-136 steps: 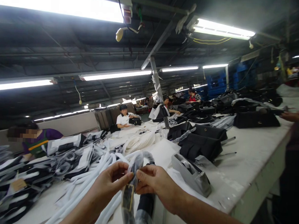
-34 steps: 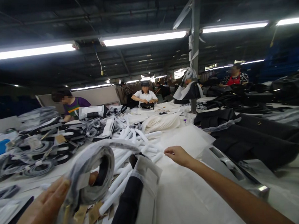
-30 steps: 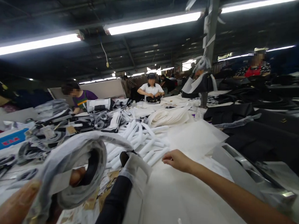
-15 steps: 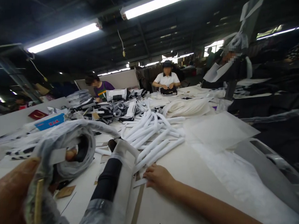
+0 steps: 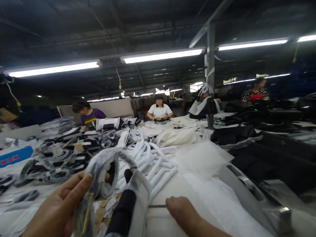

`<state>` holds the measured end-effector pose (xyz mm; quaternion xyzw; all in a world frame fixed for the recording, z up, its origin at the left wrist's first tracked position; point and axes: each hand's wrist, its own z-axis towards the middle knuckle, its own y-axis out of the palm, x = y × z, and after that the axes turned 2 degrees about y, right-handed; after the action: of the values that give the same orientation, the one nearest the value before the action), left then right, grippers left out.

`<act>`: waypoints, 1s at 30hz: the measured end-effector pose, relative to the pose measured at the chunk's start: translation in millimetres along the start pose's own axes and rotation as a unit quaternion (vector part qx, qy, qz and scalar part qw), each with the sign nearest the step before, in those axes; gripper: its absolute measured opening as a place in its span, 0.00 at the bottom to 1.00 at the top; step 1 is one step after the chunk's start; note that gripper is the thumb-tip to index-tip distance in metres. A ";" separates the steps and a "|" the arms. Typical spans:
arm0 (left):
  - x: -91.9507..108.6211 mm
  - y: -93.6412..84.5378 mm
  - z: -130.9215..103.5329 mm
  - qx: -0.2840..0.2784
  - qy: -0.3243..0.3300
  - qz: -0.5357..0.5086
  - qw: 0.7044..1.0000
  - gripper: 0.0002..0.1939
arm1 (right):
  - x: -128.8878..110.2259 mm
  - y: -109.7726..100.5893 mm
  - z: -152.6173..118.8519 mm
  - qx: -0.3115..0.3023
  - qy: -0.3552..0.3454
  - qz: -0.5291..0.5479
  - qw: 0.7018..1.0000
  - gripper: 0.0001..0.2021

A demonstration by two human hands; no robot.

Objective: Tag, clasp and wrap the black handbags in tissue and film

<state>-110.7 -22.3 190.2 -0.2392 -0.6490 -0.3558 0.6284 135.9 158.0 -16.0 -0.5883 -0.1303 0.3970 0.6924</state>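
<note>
My left hand [image 5: 65,201] grips a rolled strap [image 5: 102,165] in clear plastic, with gold-coloured metal hardware showing below the thumb. Beside the coil is a black padded piece [image 5: 122,211], partly covered in white sheet and clear plastic; the strap arches over towards it. My right hand [image 5: 181,212] is low over the white table [image 5: 157,221], right of the black piece, with its fingers curled in. Whatever those fingers hold, if anything, is hidden. Just beyond lies a pile of white foam-like tubes [image 5: 156,167].
Plastic-wrapped black straps [image 5: 53,163] heap at the left beside a blue box [image 5: 12,159]. White sheets [image 5: 203,157] and a grey metal fixture [image 5: 259,199] lie at the right. Black material [image 5: 266,161] covers the far right. Several people work further back, one in a white shirt [image 5: 160,112].
My view has tilted up and swung right. The strap coil in my left hand appears farther from the camera. My right hand has curled up and moved away from the thin white strip.
</note>
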 end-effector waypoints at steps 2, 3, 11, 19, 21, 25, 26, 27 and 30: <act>11.8 27.3 -5.0 -0.060 -0.018 -0.006 0.998 0.36 | 31.4 -33.8 -17.2 0.020 0.061 0.035 0.997 0.07; 13.8 40.2 -8.0 -0.087 -0.015 -0.015 0.996 0.35 | 43.6 -51.6 -25.9 0.027 0.083 0.056 0.995 0.09; -11.7 107.2 -23.0 -0.257 -0.010 -0.003 0.966 0.26 | 27.4 -171.1 -86.2 0.047 0.161 0.470 0.866 0.17; -1.3 129.3 -38.2 -0.289 0.032 0.021 0.957 0.23 | -20.6 -217.5 -94.7 -0.006 0.118 0.456 0.882 0.14; -1.4 132.5 -40.9 -0.293 0.050 0.033 0.954 0.23 | -23.4 -218.0 -89.9 0.002 0.118 0.448 0.886 0.14; -10.7 140.8 -47.9 -0.323 0.053 0.050 0.944 0.23 | -26.5 -210.0 -78.5 0.018 0.120 0.454 0.883 0.16; -13.4 142.2 -49.9 -0.332 0.047 0.050 0.941 0.23 | -27.4 -207.2 -76.2 0.017 0.122 0.451 0.884 0.17; -15.7 143.0 -51.6 -0.339 0.044 0.049 0.939 0.23 | -28.3 -204.4 -74.5 0.015 0.123 0.448 0.886 0.19; -19.7 140.8 -54.2 -0.343 0.044 0.049 0.937 0.23 | -30.5 -196.4 -73.1 0.004 0.123 0.453 0.883 0.21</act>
<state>32.8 28.1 191.2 -0.4558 -0.4464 -0.5359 0.5529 241.2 86.0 153.0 -0.6244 0.2380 0.5922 0.4502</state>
